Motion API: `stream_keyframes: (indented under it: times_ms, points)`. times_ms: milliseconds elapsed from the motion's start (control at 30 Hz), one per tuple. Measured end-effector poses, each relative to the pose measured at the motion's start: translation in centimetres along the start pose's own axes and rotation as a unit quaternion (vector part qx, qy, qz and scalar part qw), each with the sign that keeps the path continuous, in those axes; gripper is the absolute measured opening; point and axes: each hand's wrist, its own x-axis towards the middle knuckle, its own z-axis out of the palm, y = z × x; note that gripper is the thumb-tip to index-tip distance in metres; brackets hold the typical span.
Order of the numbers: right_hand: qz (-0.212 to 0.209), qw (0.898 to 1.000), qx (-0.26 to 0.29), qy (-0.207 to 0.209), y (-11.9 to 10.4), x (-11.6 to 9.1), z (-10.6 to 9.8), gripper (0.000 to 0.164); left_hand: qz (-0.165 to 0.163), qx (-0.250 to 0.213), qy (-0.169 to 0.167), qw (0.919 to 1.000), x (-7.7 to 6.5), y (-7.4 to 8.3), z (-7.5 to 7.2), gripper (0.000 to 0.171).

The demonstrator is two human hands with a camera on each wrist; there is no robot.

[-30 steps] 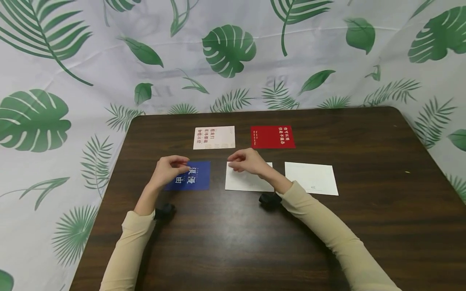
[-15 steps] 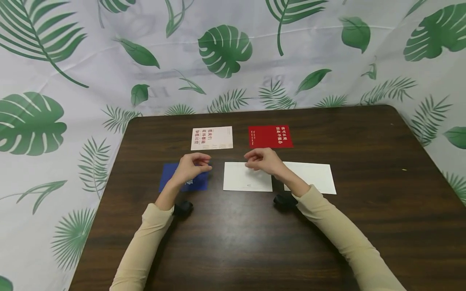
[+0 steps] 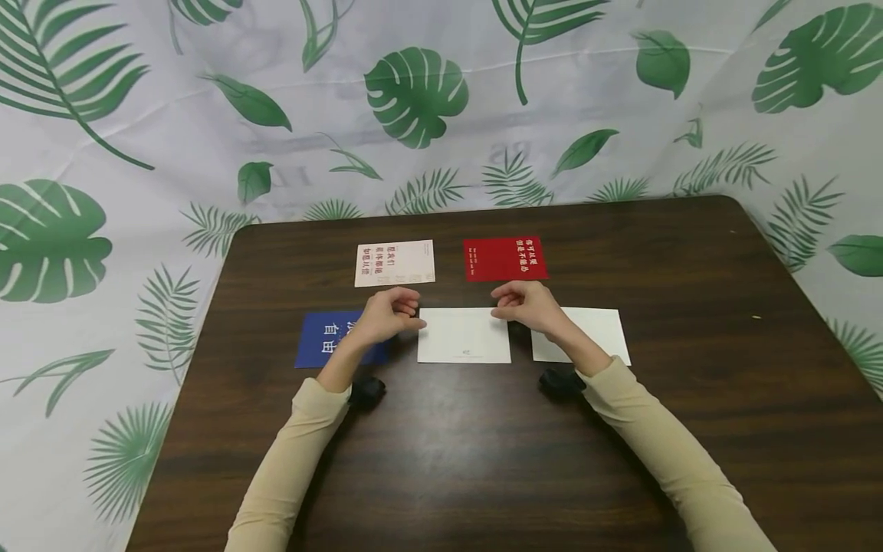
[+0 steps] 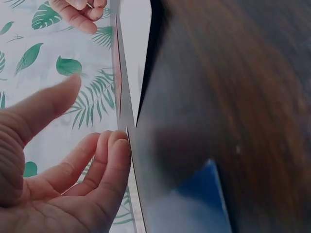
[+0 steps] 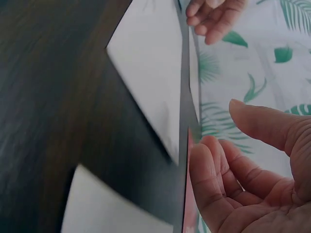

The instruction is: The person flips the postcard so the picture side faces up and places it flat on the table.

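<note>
The middle white card (image 3: 464,341) lies flat on the brown table, a small mark near its front edge. My left hand (image 3: 388,316) is at its left edge, over the inner part of a blue card (image 3: 313,339) with white characters. At the right end of the middle card is my right hand (image 3: 533,308), and a second white card (image 3: 600,330) lies partly under that wrist. In the left wrist view, a wide gap separates the thumb (image 4: 53,109) from the loosely bent fingers. The right wrist view shows a similar gap below the thumb (image 5: 262,124). Neither hand holds anything.
Behind the hands lie a pale card with red characters (image 3: 395,263) and a red card with white characters (image 3: 506,258). The dark wooden table (image 3: 448,468) meets a white leaf-print cloth (image 3: 297,100) at its back edge.
My left hand has moved right from over the blue card to the middle white card's left edge. My right hand has shifted right from that card's left end to its right end.
</note>
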Motion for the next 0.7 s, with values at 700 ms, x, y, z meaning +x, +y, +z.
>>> stream_keyframes:
  times_ms: [700]
  points:
    - [0.064, 0.996, -0.057, -0.013, 1.0, 0.3, -0.3, 0.034, -0.023, 0.135, -0.004, 0.9905, 1.0, 0.5, 1.5, 0.041]
